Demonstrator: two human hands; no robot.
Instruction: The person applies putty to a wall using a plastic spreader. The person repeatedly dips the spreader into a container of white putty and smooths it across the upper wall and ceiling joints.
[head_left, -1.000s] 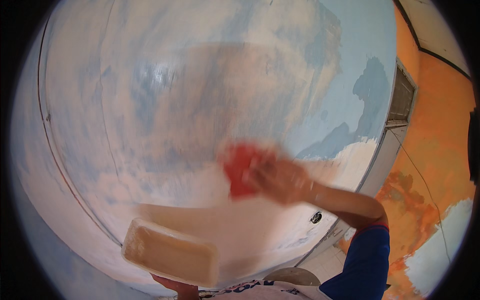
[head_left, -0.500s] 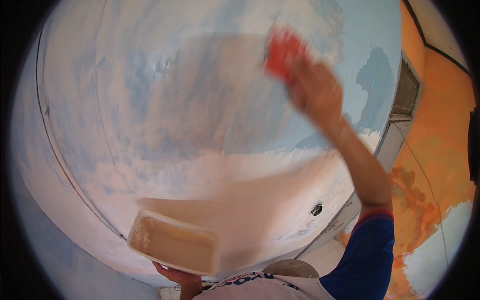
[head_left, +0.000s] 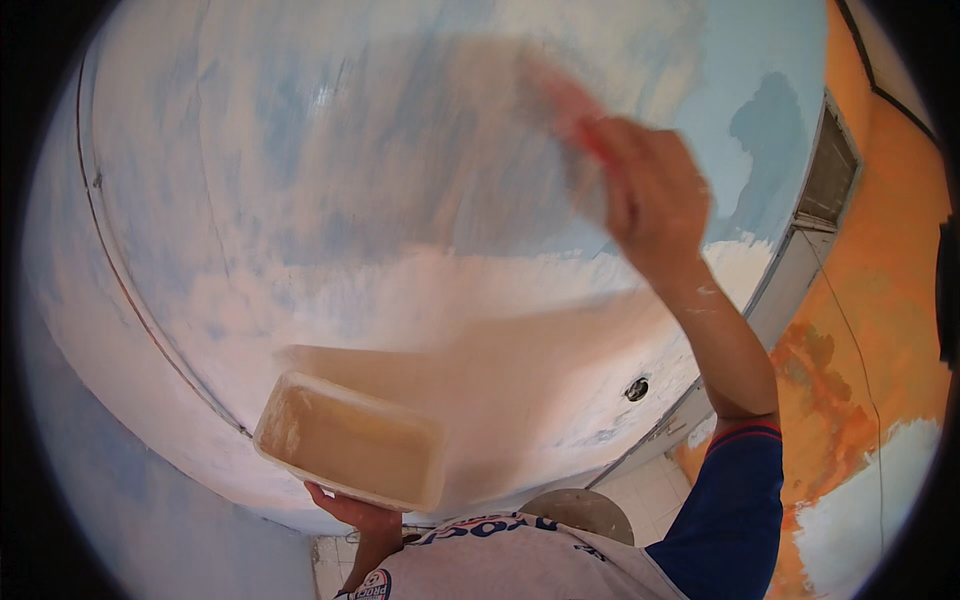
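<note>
My right hand (head_left: 660, 195) is raised to the wall at the upper right, its fingers closed round a flat red scraper (head_left: 572, 105). Motion smears the scraper, and it appears nearly edge-on. Patchy pinkish-white filler over light blue paint covers the wall (head_left: 370, 190). Low on the left, my left hand (head_left: 355, 510) supports a rectangular cream tub (head_left: 350, 440) from below; most of its fingers are hidden under it. The tub tilts so its inside shows, with pale residue along the left end.
A round hole (head_left: 636, 389) sits low in the wall. A dark cable (head_left: 130, 300) runs down the left side. On the right are a framed opening (head_left: 828, 165) and an orange wall (head_left: 885, 270). Below is a round grey-brown top (head_left: 580, 512) over the tiled floor (head_left: 650, 495).
The scraper has turned from broad face to nearly edge-on, while my right hand moved slightly right and lower. My left hand and the tub appear higher in view, and the view has shifted.
</note>
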